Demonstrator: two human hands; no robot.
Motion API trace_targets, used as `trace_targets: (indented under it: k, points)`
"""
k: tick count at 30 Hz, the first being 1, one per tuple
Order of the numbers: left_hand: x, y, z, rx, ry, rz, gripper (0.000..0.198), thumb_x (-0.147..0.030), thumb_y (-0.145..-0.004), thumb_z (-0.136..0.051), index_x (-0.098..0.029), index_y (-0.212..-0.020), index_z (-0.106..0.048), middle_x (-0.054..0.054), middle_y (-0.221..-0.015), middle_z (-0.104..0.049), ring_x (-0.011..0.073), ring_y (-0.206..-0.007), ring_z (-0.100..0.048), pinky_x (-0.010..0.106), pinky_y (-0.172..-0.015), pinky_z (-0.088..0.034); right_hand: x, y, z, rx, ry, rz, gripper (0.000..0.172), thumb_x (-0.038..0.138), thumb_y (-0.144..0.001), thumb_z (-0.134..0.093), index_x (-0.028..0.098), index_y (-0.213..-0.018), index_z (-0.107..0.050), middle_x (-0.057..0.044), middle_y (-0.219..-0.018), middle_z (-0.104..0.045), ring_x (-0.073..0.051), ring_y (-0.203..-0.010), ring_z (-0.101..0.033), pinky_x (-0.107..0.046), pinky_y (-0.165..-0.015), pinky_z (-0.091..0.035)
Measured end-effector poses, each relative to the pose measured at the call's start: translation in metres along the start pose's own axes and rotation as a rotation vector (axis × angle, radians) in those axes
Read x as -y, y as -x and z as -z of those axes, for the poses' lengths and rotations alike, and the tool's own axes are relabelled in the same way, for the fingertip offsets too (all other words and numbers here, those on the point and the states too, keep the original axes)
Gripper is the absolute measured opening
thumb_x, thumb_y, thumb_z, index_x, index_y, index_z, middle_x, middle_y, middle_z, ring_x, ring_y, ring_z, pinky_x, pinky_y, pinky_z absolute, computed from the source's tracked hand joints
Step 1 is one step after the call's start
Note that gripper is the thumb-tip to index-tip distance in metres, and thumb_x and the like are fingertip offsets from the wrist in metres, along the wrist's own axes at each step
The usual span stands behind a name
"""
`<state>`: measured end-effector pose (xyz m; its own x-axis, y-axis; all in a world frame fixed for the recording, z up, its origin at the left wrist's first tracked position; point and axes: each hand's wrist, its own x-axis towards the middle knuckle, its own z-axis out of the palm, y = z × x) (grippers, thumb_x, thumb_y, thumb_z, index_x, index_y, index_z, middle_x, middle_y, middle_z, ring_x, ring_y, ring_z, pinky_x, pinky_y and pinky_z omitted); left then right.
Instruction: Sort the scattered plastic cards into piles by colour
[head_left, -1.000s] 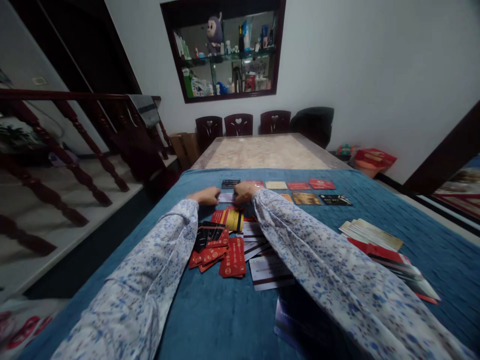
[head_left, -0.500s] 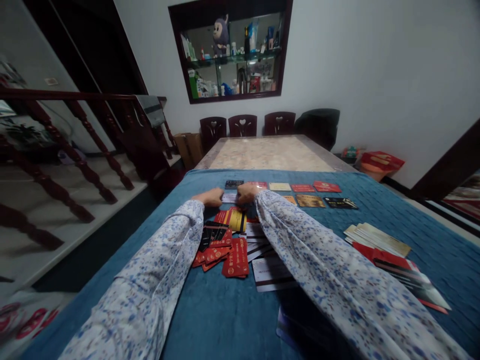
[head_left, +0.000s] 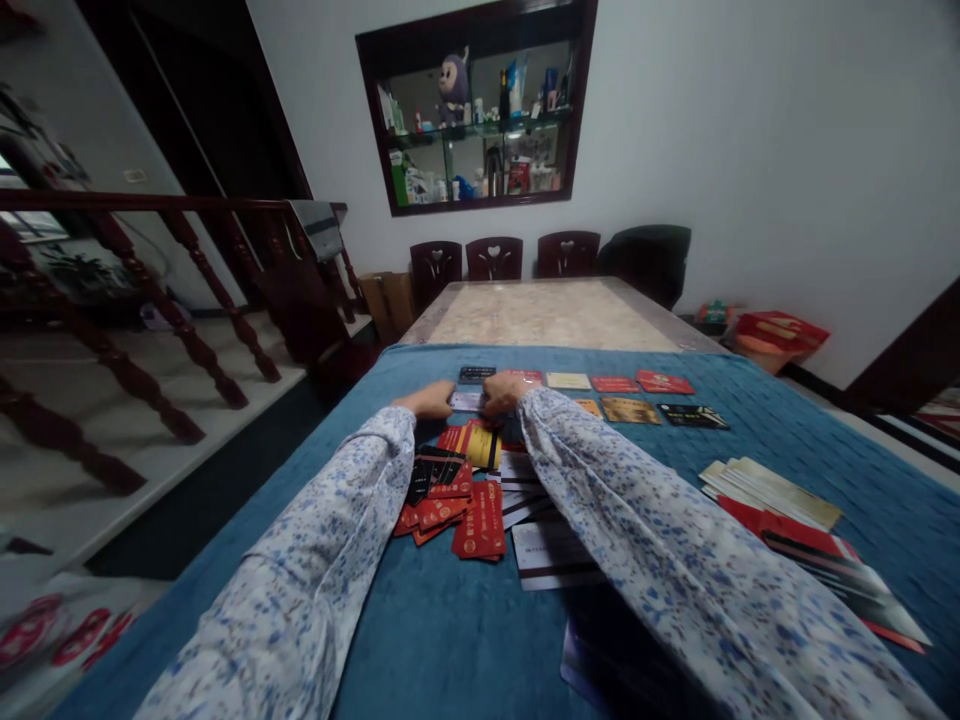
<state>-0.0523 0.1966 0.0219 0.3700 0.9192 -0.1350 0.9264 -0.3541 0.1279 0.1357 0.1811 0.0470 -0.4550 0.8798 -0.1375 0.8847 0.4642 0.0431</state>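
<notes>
A pale lilac-white card (head_left: 466, 401) lies on the blue cloth (head_left: 405, 640) below a black card (head_left: 477, 375). My left hand (head_left: 429, 399) has its closed fingers at the card's left end. At the right end, the fingers of my right hand (head_left: 504, 392) are closed on it too, and that hand partly covers a red card (head_left: 523, 377). Nearer to me are loose piles: a yellow card (head_left: 484, 446), black cards (head_left: 435, 470), red cards (head_left: 480, 525) and white striped cards (head_left: 551, 555), the last partly under my right sleeve.
Two rows of cards run rightward, including a cream card (head_left: 568, 381), a gold card (head_left: 630, 410) and a black card with a light pattern (head_left: 694, 416). Pale cards (head_left: 772, 490) are fanned at right. Dark chairs (head_left: 493, 260) stand behind the table (head_left: 532, 310).
The whole view has shifted slightly right and down. Both hands remain at the two ends of the pale card, with little visible movement against the cloth.
</notes>
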Motion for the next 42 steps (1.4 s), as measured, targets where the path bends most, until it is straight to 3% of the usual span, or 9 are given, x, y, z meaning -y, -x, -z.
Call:
trace_targets:
  k: [6, 10, 19, 29, 36, 42]
  points:
    - [0.002, 0.015, 0.002, -0.078, 0.032, -0.022, 0.051, -0.011, -0.071, -0.063, -0.013, -0.122, -0.062, 0.014, -0.124, -0.072, 0.0274, -0.111, -0.068, 0.032, -0.096, -0.054, -0.003, 0.007, 0.004, -0.023, 0.019, 0.013, 0.05, 0.032, -0.079, -0.075, 0.015, -0.126, -0.075, -0.023, -0.13, -0.072, -0.039, -0.125, -0.065, -0.053, -0.103, -0.054]
    - [0.005, 0.028, 0.003, -0.087, 0.03, 0.007, 0.054, -0.013, -0.074, -0.061, -0.014, -0.128, -0.06, 0.011, -0.118, -0.073, 0.0253, -0.105, -0.069, 0.032, -0.093, -0.055, -0.003, 0.022, 0.012, -0.071, 0.027, 0.056, 0.048, 0.035, -0.087, -0.068, 0.017, -0.131, -0.071, -0.021, -0.139, -0.067, -0.039, -0.135, -0.055, -0.058, -0.107, -0.049]
    - [0.018, 0.075, -0.007, -0.189, 0.026, 0.009, 0.048, -0.013, -0.084, -0.056, -0.011, -0.131, -0.061, 0.014, -0.121, -0.067, 0.0248, -0.11, -0.065, 0.034, -0.102, -0.052, 0.006, 0.044, 0.013, -0.158, -0.001, 0.165, 0.035, 0.029, -0.094, -0.062, 0.024, -0.127, -0.073, -0.014, -0.136, -0.068, -0.034, -0.13, -0.053, -0.046, -0.101, -0.046]
    - [0.037, 0.139, -0.03, -0.317, 0.108, -0.005, 0.049, -0.016, -0.089, -0.051, -0.01, -0.137, -0.06, 0.017, -0.124, -0.065, 0.0285, -0.115, -0.064, 0.046, -0.11, -0.051, 0.044, 0.062, 0.008, -0.215, -0.074, 0.325, 0.037, 0.031, -0.096, -0.06, 0.024, -0.129, -0.074, -0.014, -0.135, -0.068, -0.034, -0.125, -0.05, -0.046, -0.096, -0.044]
    - [0.038, 0.177, -0.044, -0.418, 0.138, -0.013, 0.044, -0.02, -0.091, -0.053, -0.017, -0.134, -0.064, 0.014, -0.126, -0.066, 0.0279, -0.116, -0.065, 0.047, -0.107, -0.053, 0.069, 0.071, -0.004, -0.228, -0.124, 0.411, 0.035, 0.033, -0.096, -0.062, 0.025, -0.128, -0.074, -0.012, -0.137, -0.068, -0.033, -0.122, -0.049, -0.045, -0.094, -0.043]
    - [0.036, 0.197, -0.045, -0.463, 0.173, -0.031, 0.04, -0.021, -0.091, -0.054, -0.017, -0.127, -0.069, 0.013, -0.123, -0.068, 0.0259, -0.112, -0.066, 0.044, -0.107, -0.053, 0.084, 0.074, -0.019, -0.243, -0.16, 0.458, 0.039, 0.039, -0.097, -0.063, 0.023, -0.131, -0.072, -0.013, -0.136, -0.067, -0.032, -0.122, -0.049, -0.042, -0.09, -0.041]
